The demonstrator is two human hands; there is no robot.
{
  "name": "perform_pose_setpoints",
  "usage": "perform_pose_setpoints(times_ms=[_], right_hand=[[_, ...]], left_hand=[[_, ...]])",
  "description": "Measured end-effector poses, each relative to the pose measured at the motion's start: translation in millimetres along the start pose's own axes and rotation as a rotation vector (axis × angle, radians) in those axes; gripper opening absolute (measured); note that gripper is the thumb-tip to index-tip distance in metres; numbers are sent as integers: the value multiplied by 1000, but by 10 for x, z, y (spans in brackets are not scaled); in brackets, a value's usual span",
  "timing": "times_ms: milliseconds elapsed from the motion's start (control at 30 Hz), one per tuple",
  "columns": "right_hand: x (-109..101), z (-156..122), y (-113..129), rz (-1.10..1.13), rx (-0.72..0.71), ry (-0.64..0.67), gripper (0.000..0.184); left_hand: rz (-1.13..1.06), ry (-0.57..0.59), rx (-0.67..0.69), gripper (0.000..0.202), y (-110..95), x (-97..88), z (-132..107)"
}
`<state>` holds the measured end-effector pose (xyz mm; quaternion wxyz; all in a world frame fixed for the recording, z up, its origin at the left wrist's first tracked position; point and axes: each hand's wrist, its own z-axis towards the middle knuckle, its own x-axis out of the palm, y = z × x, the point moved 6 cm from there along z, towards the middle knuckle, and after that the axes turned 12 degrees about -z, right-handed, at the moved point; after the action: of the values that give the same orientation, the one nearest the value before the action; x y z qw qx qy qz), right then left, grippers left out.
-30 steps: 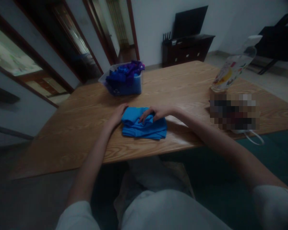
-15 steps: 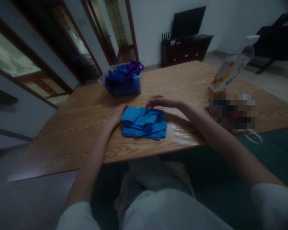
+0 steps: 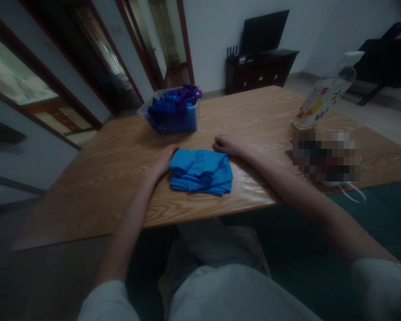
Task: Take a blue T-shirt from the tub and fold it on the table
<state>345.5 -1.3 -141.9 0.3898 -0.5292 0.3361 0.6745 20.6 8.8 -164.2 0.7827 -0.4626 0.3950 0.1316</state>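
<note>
On the far left of my feed, doorways with dark red-brown frames (image 3: 150,67) open off a pale wall, 1 of them showing a patterned curtain (image 3: 165,33). Coming right, I have the left hand (image 3: 167,157) down on the wood-grain table (image 3: 100,178), right beside the left edge of the folded blue cloth; its fingertips are hard to make out, so I cannot tell whether they pinch the fabric. Farther back, near the table's far edge, I see a translucent plastic bin (image 3: 183,124) heaped with blue and purple fabric (image 3: 178,100). The folded blue cloth (image 3: 200,171) lies in front of me near the table's near edge, in a layered, slightly rumpled stack. I have the right hand (image 3: 227,145) just beyond its far right corner, apart from it, the fingers curled in together around nothing that I can see. Beyond the table at the far wall, a router with 4 antennas (image 3: 232,51) and a flat-screen TV (image 3: 264,33) sit on a dark cabinet (image 3: 259,71). On the right, a capped clear bottle (image 3: 322,100) with a fruit label stands behind a pixelated item (image 3: 325,156), from which a white strap (image 3: 356,192) hangs over the near edge.
</note>
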Motion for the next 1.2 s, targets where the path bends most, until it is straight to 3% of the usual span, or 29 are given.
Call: perform_pose_setpoints(times_ms=[400, 500, 567, 700, 833, 1033, 1133, 1200], right_hand=[[24, 11, 14, -43, 1, 20, 30], [19, 14, 15, -35, 13, 20, 29], [20, 15, 19, -21, 13, 19, 29], [59, 19, -8, 7, 27, 31, 31], [80, 11, -45, 91, 59, 17, 28], [50, -6, -55, 266, 80, 5, 26], [22, -8, -127, 462, 144, 6, 32], [-7, -7, -205, 595, 191, -14, 37]], left_hand=[[-32, 18, -24, 62, -68, -27, -18], [-138, 133, -42, 85, -274, -83, -128], [-205, 222, 11, 102, -515, -107, -289], [-83, 313, 98, 96, -999, -52, -708], [93, 293, 184, 88, -1453, 111, -996], [126, 394, 349, 83, -2063, 556, -1115], [136, 410, 379, 86, -2200, 865, -1120], [189, 336, 309, 91, -2192, 1073, -1112]])
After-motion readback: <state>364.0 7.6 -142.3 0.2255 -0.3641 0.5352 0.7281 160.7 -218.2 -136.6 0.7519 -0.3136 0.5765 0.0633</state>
